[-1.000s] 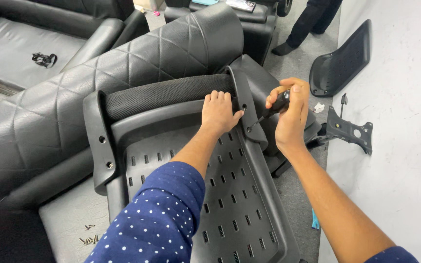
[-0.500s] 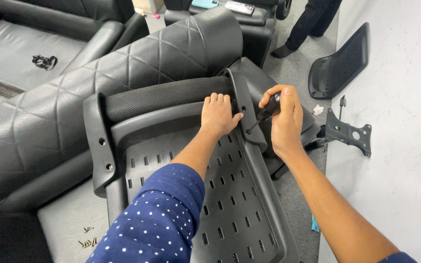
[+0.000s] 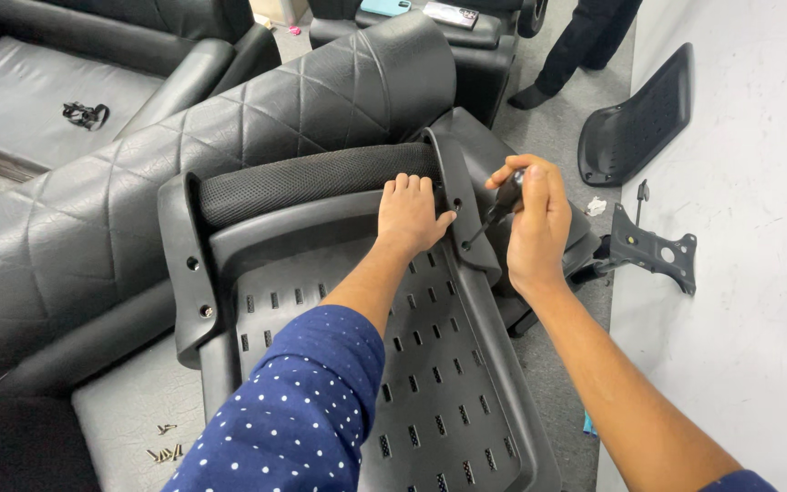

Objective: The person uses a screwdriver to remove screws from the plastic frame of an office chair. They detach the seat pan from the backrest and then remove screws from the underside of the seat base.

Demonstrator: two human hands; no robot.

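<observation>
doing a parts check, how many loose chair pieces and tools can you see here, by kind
Black perforated plastic seat shell under the left hand: 1
Black curved plastic backrest panel on the floor: 1
Black metal mounting plate on the floor: 1
Black-handled screwdriver in the right hand: 1
Cluster of small dark screws: 1, too small to count singly
Total: 5

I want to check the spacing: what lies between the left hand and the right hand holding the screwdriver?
In the head view, the chair's black side bracket lies between the left hand and right hand; the screwdriver tip meets it.
</observation>
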